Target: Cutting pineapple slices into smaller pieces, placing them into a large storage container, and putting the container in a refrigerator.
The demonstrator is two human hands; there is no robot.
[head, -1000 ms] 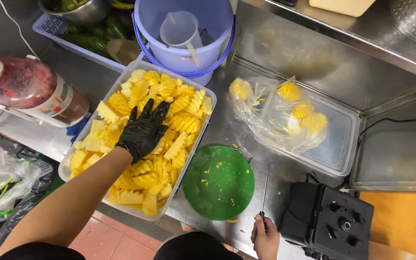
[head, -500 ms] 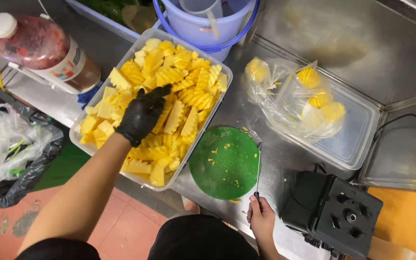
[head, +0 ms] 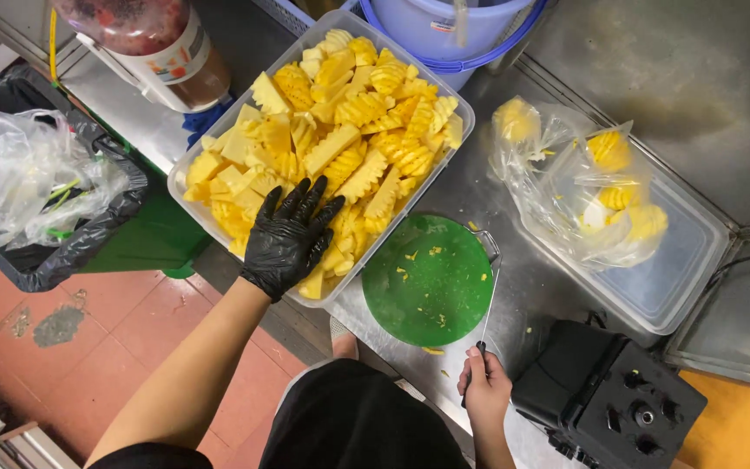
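Gripping the dark handle of a thin-bladed knife (head: 485, 323), the bare right hand (head: 482, 388) is staying closed at the near counter edge, just right of the round green cutting board (head: 430, 280). Further left, the black-gloved left hand (head: 292, 236) is lying open, fingers spread, having slid toward the near end of the clear rectangular plastic tub (head: 186, 170) of yellow pineapple chunks (head: 349, 113), pressing them level. Beyond, a pale blue bucket (head: 431, 30) is standing.
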